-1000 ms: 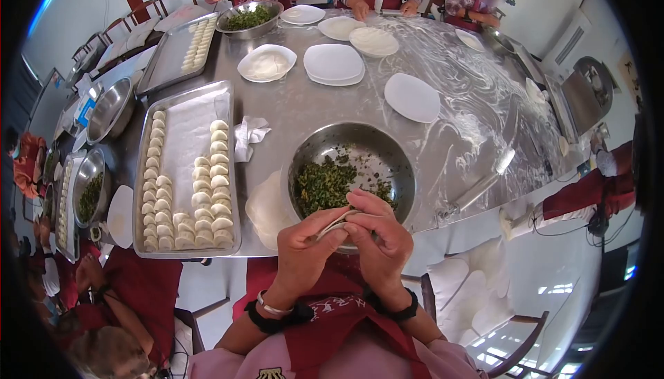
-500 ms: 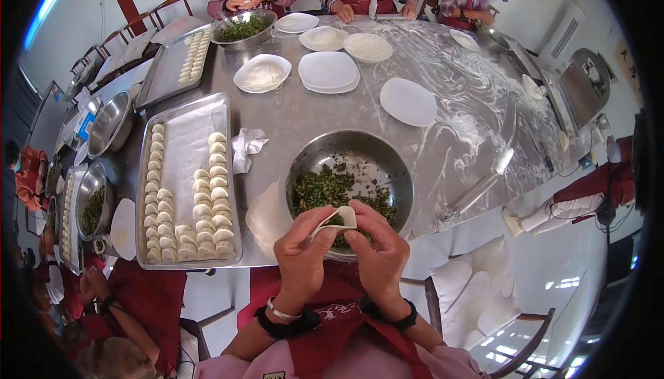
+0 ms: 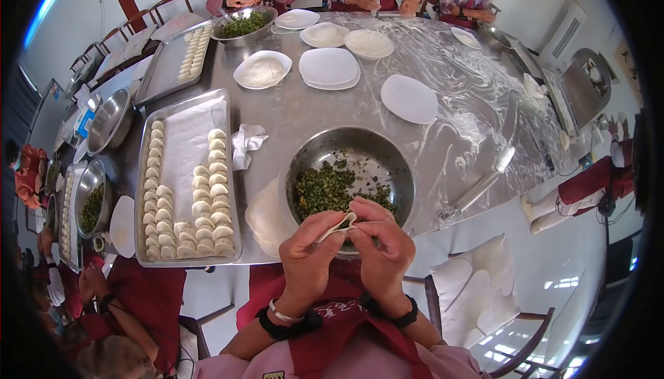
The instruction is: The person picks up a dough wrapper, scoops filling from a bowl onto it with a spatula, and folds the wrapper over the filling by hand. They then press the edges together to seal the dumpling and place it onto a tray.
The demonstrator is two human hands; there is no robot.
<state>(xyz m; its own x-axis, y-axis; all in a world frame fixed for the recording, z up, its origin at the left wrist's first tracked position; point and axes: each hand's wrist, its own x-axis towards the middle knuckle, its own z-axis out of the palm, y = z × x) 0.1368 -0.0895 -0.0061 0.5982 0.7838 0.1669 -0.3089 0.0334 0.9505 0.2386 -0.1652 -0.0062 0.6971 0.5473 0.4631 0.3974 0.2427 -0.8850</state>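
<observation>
Between my two hands is a partly folded dumpling (image 3: 340, 227), its pale wrapper bent up around green filling that barely shows. My left hand (image 3: 308, 254) pinches the wrapper's left side between thumb and fingers. On the other side, my right hand (image 3: 380, 244) grips the edge with thumb and fingertips. Both hands are over the near rim of a steel bowl (image 3: 404, 164) that holds chopped green filling (image 3: 325, 189). Left of the bowl lie flat round dumpling wrappers (image 3: 263, 216), partly hidden by it.
A metal tray (image 3: 183, 119) with rows of folded dumplings (image 3: 202, 209) stands at left, beside a crumpled tissue (image 3: 247, 145). White plates (image 3: 409, 99) and another filling bowl (image 3: 243, 26) sit farther back. A rolling pin (image 3: 478, 189) lies on the floured right side. Several people work around the table.
My hands have drawn the wrapper's sides closer together, so its opening is narrower and less filling shows. Across the table, the co-workers' hands have shifted slightly.
</observation>
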